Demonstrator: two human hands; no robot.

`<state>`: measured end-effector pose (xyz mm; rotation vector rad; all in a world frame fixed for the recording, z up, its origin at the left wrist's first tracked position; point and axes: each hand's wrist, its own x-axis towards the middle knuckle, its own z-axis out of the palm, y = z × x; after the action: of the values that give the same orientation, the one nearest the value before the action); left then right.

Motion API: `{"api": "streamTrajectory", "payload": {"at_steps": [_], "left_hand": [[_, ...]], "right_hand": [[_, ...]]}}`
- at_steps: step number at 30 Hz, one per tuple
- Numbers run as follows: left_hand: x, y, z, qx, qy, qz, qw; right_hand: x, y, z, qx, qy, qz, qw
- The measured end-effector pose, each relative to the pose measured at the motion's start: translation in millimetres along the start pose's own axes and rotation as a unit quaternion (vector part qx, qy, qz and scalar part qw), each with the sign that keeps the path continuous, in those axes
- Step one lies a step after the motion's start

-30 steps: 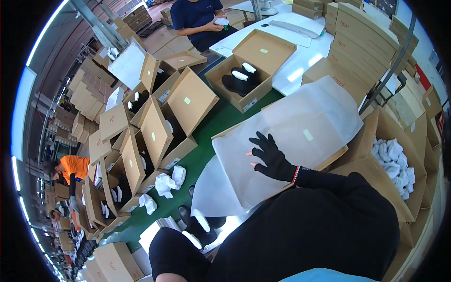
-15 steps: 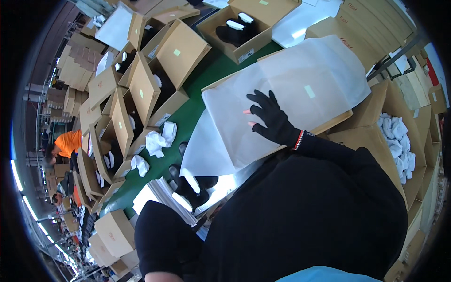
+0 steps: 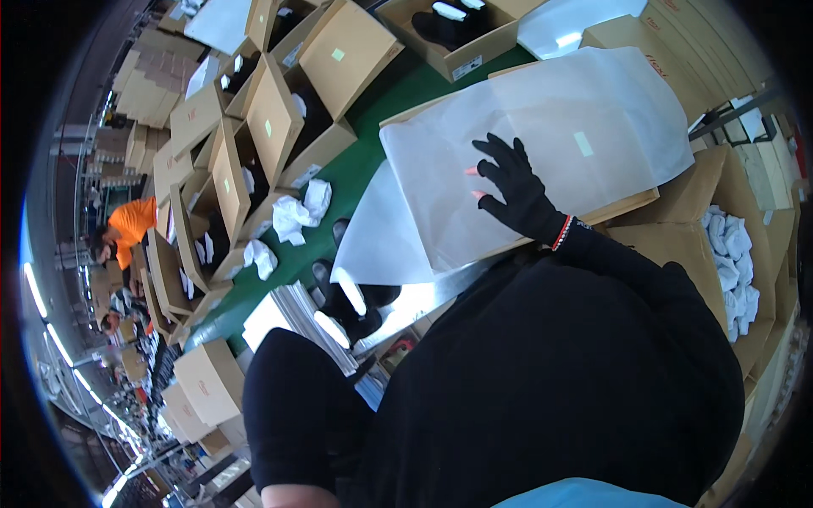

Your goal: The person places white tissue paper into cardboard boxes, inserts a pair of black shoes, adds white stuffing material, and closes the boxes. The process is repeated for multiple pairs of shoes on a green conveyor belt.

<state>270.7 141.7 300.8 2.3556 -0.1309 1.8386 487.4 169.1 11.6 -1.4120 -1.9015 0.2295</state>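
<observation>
The person's right hand [image 3: 518, 193], black-gloved, spreads its fingers over white tissue paper [image 3: 457, 127], gripping nothing; the paper covers a cardboard shoebox [image 3: 631, 206] on the green bench [image 3: 368, 127]. The left hand is out of view.

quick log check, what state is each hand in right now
Left hand: out of view, can't be told.
Right hand: open over the white wrapping paper, nothing visibly gripped.

We record: lit tubes [image 3: 35, 290], far left; glare on the white bench [image 3: 569, 38]; bowed edges; black corners; leftmost distance soft.
</observation>
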Motion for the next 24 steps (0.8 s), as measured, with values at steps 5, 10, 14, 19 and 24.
{"api": "streamTrajectory", "payload": {"at_steps": [5,10,14,19,24], "left_hand": [[-28,-6,-15,0.087,0.043,-0.041,0.994],[-202,-27,-6,0.268,-0.046,-0.438,0.857],[-345,-21,27,0.355,-0.281,-0.525,0.721],[-375,-65,54,0.348,-0.25,-0.523,0.737],[-370,-54,52,0.256,-0.243,-0.632,0.69]], "right_hand": [[-5,24,15,-0.062,-0.022,0.005,0.998],[1,43,18,-0.166,-0.226,0.036,0.959],[22,50,35,-0.216,-0.359,-0.011,0.908],[51,99,92,-0.286,-0.387,-0.057,0.875],[55,135,131,-0.3,-0.432,-0.036,0.85]]}}
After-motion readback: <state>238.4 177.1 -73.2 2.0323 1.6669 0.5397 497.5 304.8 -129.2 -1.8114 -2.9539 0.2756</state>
